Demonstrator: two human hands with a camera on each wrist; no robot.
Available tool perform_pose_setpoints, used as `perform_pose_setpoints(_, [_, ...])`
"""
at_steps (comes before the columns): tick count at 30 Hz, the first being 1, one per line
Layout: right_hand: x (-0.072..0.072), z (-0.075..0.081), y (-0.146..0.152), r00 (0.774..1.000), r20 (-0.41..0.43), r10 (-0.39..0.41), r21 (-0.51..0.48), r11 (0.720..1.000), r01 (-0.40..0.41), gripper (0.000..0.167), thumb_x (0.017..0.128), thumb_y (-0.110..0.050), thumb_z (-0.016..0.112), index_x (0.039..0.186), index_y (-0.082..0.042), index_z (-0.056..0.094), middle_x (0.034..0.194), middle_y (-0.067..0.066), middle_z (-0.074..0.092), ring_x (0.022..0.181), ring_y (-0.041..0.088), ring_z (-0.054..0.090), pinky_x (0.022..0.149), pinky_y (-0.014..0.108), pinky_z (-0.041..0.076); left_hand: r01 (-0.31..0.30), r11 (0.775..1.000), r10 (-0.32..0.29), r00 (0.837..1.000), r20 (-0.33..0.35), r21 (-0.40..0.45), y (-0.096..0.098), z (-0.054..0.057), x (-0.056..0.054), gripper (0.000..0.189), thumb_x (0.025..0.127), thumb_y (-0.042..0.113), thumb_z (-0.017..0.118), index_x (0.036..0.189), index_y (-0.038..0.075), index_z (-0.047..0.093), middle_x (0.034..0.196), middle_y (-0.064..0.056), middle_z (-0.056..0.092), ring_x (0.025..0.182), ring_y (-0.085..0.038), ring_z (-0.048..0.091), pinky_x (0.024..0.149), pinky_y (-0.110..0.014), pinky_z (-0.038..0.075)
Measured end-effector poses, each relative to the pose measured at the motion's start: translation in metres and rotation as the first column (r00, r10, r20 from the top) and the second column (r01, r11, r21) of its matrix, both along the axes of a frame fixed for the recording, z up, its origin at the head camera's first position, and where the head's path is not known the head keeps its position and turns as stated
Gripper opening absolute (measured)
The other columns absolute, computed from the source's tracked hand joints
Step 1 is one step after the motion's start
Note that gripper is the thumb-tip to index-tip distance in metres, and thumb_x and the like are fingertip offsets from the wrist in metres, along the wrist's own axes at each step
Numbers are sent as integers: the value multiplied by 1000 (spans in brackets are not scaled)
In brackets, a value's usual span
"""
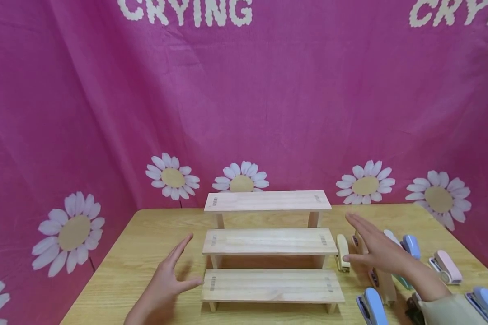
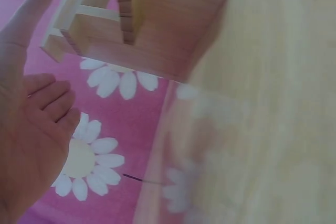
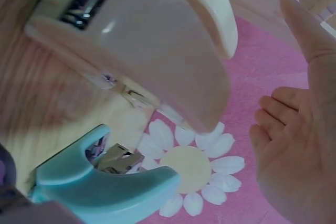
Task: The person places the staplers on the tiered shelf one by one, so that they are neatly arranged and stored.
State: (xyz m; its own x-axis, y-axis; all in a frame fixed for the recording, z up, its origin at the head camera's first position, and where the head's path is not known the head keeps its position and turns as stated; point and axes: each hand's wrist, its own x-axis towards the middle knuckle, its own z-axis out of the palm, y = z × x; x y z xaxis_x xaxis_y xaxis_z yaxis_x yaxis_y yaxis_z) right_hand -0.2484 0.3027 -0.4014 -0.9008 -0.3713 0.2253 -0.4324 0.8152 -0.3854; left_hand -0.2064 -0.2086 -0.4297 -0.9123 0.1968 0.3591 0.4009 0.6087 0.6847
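A three-tier wooden stand [image 1: 270, 241] with bare shelves stands in the middle of the table. My left hand [image 1: 162, 284] is held beside its left end, fingers extended and thumb apart, holding nothing; the left wrist view shows the palm and the stand's side [image 2: 152, 35]. To the right of the stand, my right hand [image 1: 378, 250] hovers over several staplers with its fingers stretched out and nothing in its grip. Nearest it are a cream stapler [image 1: 342, 253] and a beige stapler [image 1: 386, 289], partly hidden. A teal stapler [image 3: 105, 190] shows in the right wrist view.
More staplers lie at the right: a blue one [image 1: 374, 307] in front, a pink one [image 1: 448, 267], another blue one [image 1: 411, 246] behind the hand, and one at the right edge [image 1: 487, 303]. A pink curtain [image 1: 268, 104] with daisies hangs behind the wooden table [image 1: 105, 289].
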Motion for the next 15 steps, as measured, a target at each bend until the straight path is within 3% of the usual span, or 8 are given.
perform_pose_setpoints(4, [0, -3, -3, 1000, 25, 6, 30, 1000, -7, 101, 77, -48, 79, 150, 2, 30, 152, 29, 33, 135, 51, 36, 102, 71, 41, 23, 1000, -22, 998, 57, -15, -1, -6, 2, 97, 71, 38, 87, 152, 29, 35, 154, -8, 43, 137, -40, 46, 108, -61, 43])
perform_pose_setpoints(9, [-1, -9, -5, 999, 37, 28, 49, 998, -30, 95, 78, -47, 79, 148, 0, 35, 149, 27, 39, 132, 49, 42, 96, 65, 49, 73, 996, -70, 996, 57, -54, -1, -10, 5, 92, 69, 38, 88, 147, 18, 44, 149, -6, 50, 132, -37, 52, 107, -49, 49])
perform_pose_setpoints(15, [-2, -19, -3, 999, 15, 38, 78, 996, -39, 93, 77, -45, 80, 144, 2, 38, 147, 28, 42, 131, 49, 43, 100, 64, 47, 151, 986, -143, 985, 100, -69, 0, -15, 6, 83, 71, 42, 85, 142, 17, 50, 143, -5, 56, 131, -29, 53, 109, -37, 49])
